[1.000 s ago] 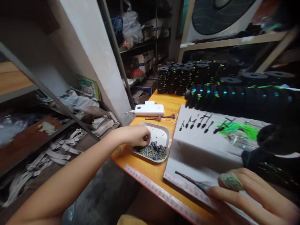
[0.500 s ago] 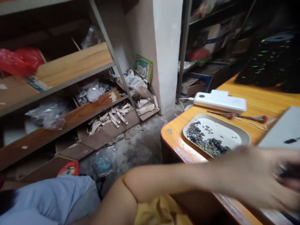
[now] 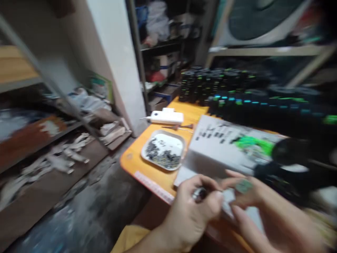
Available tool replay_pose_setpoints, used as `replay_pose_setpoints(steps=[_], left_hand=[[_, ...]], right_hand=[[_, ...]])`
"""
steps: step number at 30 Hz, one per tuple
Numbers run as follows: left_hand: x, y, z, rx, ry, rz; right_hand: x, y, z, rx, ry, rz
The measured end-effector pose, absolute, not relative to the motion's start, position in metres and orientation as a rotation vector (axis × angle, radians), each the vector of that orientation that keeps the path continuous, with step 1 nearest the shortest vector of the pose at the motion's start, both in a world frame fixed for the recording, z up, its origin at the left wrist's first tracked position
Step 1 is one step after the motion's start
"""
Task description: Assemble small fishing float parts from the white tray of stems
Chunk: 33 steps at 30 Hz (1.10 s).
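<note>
The picture is smeared by motion. My left hand is curled at the front edge of the orange table, its fingers pinched round a small dark part. My right hand meets it from the right, fingers bent toward the same spot, over a grey board. What the right fingers hold, if anything, is blurred. A white tray with several small dark parts lies left of the board, apart from both hands.
A white power bank and a thin tool lie behind the tray. Stacks of black discs fill the table's back. A green wire bundle lies on the board. Cluttered metal shelves stand left; a white pillar rises beyond.
My left hand has left the tray and come to the front edge, meeting my right hand. The view swung left, then back to the table.
</note>
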<state>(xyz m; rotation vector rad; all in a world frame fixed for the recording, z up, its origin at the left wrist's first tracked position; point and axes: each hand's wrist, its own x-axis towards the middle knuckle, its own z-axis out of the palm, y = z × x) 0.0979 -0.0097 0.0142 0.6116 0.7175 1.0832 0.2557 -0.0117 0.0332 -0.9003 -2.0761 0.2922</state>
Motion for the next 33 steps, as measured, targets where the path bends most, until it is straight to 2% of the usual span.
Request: replay_pose_setpoints(steps=[5, 20, 28, 33], left_hand=[[0.1, -0.009, 0.011, 0.64, 0.686, 1.099], [0.102, -0.011, 0.017, 0.733, 0.865, 1.098], [0.109, -0.014, 0.02, 0.778, 0.977, 1.233], [0.115, -0.017, 0.025, 0.919, 1.161, 1.365]], right_hand=[[0.253, -0.011, 0.061, -0.954, -1.983, 0.43], [0.259, -0.013, 0.047, -0.973, -1.87, 0.588], [0.259, -0.015, 0.048, -0.97, -1.883, 0.579], [0.26, -0.01, 0.048, -0.933, -1.928, 0.465]])
